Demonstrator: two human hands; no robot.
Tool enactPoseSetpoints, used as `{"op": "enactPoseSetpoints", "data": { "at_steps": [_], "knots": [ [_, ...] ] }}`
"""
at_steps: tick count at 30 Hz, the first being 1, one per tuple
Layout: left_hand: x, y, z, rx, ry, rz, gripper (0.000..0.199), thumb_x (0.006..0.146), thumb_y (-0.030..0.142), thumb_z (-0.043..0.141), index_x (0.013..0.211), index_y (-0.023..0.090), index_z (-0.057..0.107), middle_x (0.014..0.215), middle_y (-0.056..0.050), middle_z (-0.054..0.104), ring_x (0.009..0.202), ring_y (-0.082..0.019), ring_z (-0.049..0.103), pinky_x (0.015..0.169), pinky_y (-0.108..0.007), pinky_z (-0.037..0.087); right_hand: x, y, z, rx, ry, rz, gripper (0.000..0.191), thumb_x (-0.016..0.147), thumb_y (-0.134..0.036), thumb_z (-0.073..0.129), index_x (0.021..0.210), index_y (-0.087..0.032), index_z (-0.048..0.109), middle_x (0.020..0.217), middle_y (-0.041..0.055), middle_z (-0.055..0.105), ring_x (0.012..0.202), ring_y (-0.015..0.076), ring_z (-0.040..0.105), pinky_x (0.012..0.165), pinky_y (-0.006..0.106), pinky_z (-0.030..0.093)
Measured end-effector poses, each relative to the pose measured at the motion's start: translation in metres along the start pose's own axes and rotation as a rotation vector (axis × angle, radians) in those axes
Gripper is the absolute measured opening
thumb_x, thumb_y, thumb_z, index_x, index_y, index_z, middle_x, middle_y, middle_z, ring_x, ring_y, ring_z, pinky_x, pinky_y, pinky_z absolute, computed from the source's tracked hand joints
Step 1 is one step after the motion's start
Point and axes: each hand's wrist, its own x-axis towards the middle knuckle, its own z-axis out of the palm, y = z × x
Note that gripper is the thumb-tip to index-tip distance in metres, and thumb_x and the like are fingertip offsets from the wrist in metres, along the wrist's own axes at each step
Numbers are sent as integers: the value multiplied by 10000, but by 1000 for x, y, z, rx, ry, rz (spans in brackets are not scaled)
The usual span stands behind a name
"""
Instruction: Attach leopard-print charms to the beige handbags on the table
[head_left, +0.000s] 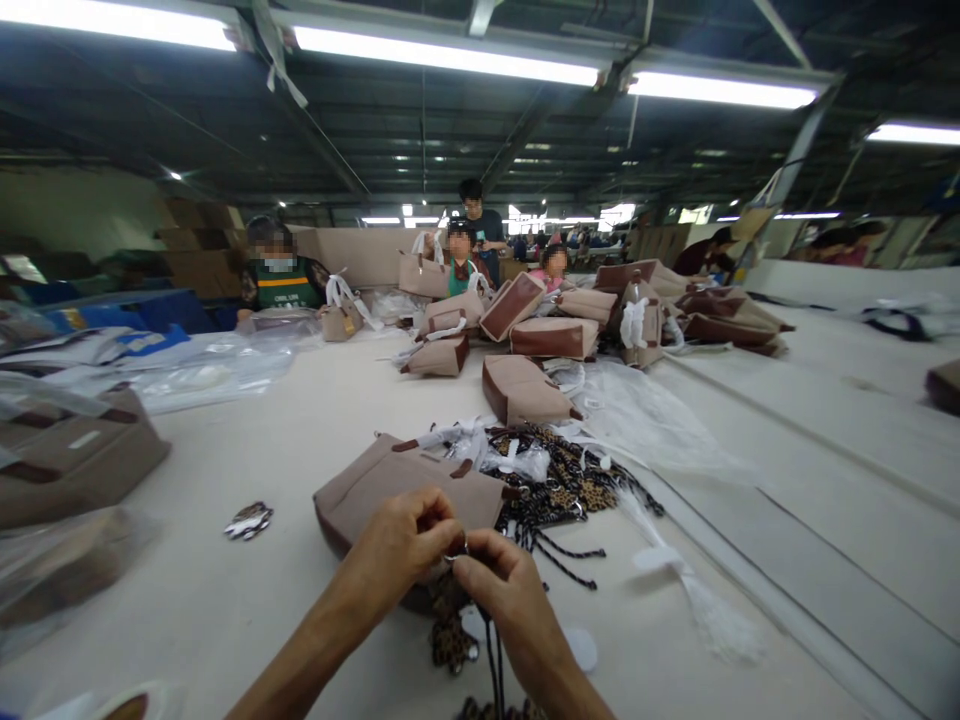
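My left hand [412, 540] and my right hand [514, 590] meet over the table, the fingers of both closed in a pinch on a small metal ring [454, 556]. Below them hangs a leopard-print charm [454, 645] with dark cords [491, 650], partly hidden by my right hand. Just behind my hands a beige handbag [405, 485] with brown trim lies tilted on the table, its handles wrapped in white. Beyond my right hand spreads a heap of leopard-print charms [574, 480] with black cords.
A single charm [249, 521] lies left of the handbag. Several beige and brown bags [551, 338] are piled farther back, near clear plastic [645, 410]. Another bag [82, 445] stands at the left edge. A co-worker in a green apron [285, 285] is across the table.
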Motion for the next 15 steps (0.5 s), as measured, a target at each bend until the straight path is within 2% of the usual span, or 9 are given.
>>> {"op": "enactPoseSetpoints", "data": {
  "at_steps": [2,4,7,9,11,13,15],
  "knots": [
    [2,-2,3,3,8,4,124,745,281,565,662,193,590,554,42,580,513,-136,538,490,-222,384,2,5,-1,-16,68,2,357,738,-484,730,849,-144,719,762,35,670,712,167,558,655,254,429],
    [6,-7,6,-34,-43,7,123,756,293,565,689,194,591,560,44,582,511,-139,542,486,-224,385,5,12,-4,-54,126,-5,405,739,-538,714,796,-137,710,694,21,630,648,142,507,594,237,393],
    [24,-17,7,-31,-96,85,178,812,335,523,724,197,591,614,25,615,575,-157,577,531,-236,407,9,23,-15,-57,194,13,445,722,-582,715,759,-140,681,634,-2,563,584,118,446,530,223,353],
    [46,-25,6,124,-16,153,249,866,354,447,746,197,600,713,-8,659,687,-178,608,619,-254,427,12,30,-25,-27,245,32,468,700,-607,720,726,-146,648,593,-19,513,547,106,414,497,216,332],
    [75,-33,8,320,67,157,281,887,341,398,797,196,622,863,-46,696,828,-204,624,717,-277,431,15,36,-35,-13,285,33,487,688,-628,717,701,-150,620,586,-22,493,544,106,411,490,213,331],
    [105,-40,14,400,65,122,265,869,328,422,830,192,646,942,-73,707,914,-230,625,776,-302,428,18,41,-44,-18,293,29,499,685,-644,707,688,-156,601,593,-17,498,558,116,426,496,216,342],
    [130,-45,21,436,13,80,258,835,366,489,771,187,663,859,-80,717,875,-247,641,766,-317,435,20,45,-51,-26,295,36,502,694,-654,691,681,-163,584,588,-21,497,554,117,425,497,218,340]
  ]
}}
